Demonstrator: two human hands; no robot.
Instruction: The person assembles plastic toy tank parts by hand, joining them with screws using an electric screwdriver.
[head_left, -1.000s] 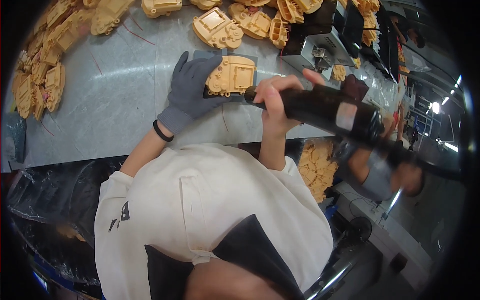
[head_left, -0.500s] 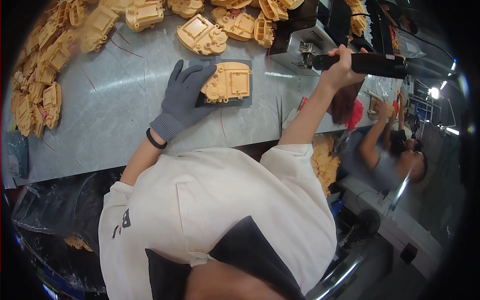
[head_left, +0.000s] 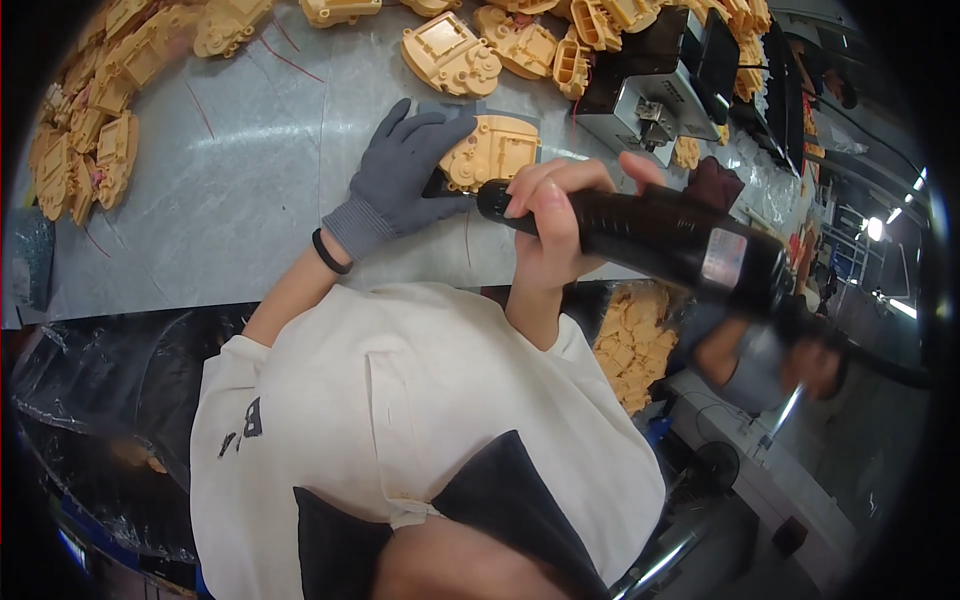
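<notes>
A moulded housing (head_left: 505,148) of matt yellow plastic, rounded at left with a squarish raised frame, is seated on a grey block (head_left: 450,107). Its left end is held by the half-curled, knit-gloved left hand (head_left: 405,165). A smooth black cylindrical driver (head_left: 650,235) is gripped tightly by the bare right hand (head_left: 555,212); the housing lies beside its tip.

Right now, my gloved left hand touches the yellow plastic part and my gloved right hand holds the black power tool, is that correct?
Not quite: your right hand is bare, as the head view shows. The rest is right: your gloved left hand touches the yellow plastic part and your right hand holds the black power tool.
</notes>
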